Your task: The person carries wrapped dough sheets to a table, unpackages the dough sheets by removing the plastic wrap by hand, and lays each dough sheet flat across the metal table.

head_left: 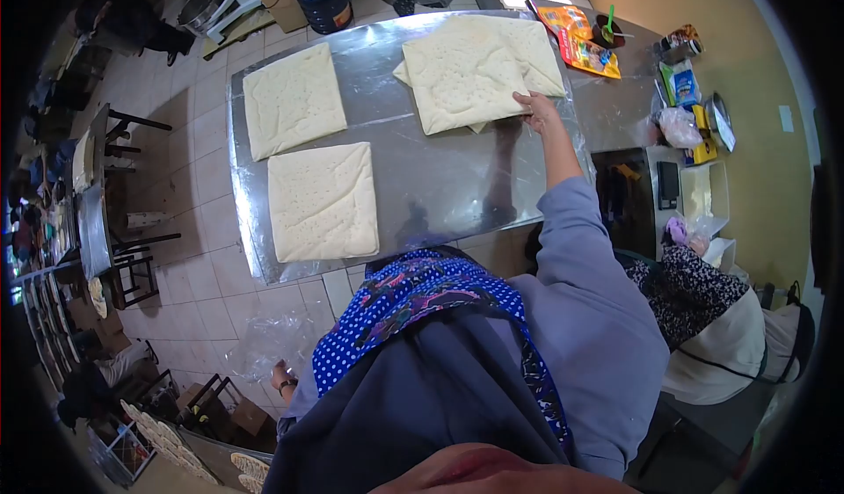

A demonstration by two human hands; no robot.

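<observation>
My right hand (538,110) pinches the near right corner of a pale square dough sheet (462,81) with small pricked holes. That piece lies over other sheets (532,50) at the far right of the metal-topped table (404,177). Down at my left side, my left hand (281,378) is closed on a clear plastic sheet or bag (277,340), which hangs out to the left. On the left half of the tabletop, a far dough sheet (296,98) and a near dough sheet (323,202) lie flat, both apart from my hands.
Orange and yellow packets (587,50) and a dark bowl (608,32) with a green utensil stand right of the table. A blue water jug (323,2) is on the floor behind it. At the lower left stands a board with round flat pieces (167,441).
</observation>
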